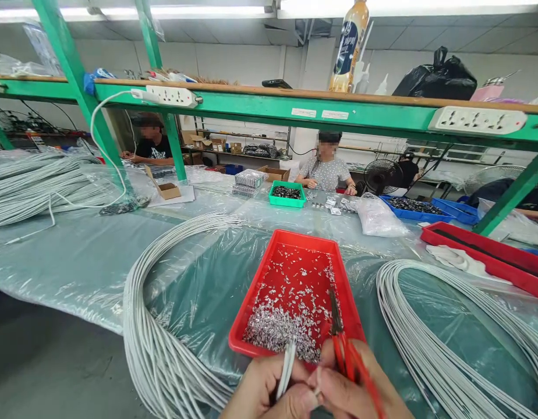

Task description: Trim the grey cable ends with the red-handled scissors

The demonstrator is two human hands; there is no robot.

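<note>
Head view. Both hands enter at the bottom edge, close together and touching at the fingertips, just in front of the near rim of the red tray [255,291]. The left hand [262,390] is raised with its fingers curled toward the right hand. The right hand [351,390] lies beside it, knuckles up.

Surroundings: the red tray sits on a plastic-covered bench [77,256] and holds a scatter of small silver metal pieces [280,329], heaped thickest at its near end. A coil of grey cable [164,349] lies to the left of the tray, and a second coil [448,349] to the right. A further bundle of grey cable [33,186] lies at the far left. Farther back stand a green tray [287,194], a blue tray [415,208] and another red tray [487,253]. A green shelf frame [260,107] with power strips crosses overhead. Two other people sit at the far side of the bench.

Hands: the left hand is closed around the white end of a cable [289,364], which stands up between its fingers. The right hand is closed around red-handled cutters [339,331], whose dark tip points away over the near right corner of the tray. Whether the tip touches the pieces cannot be told.
</note>
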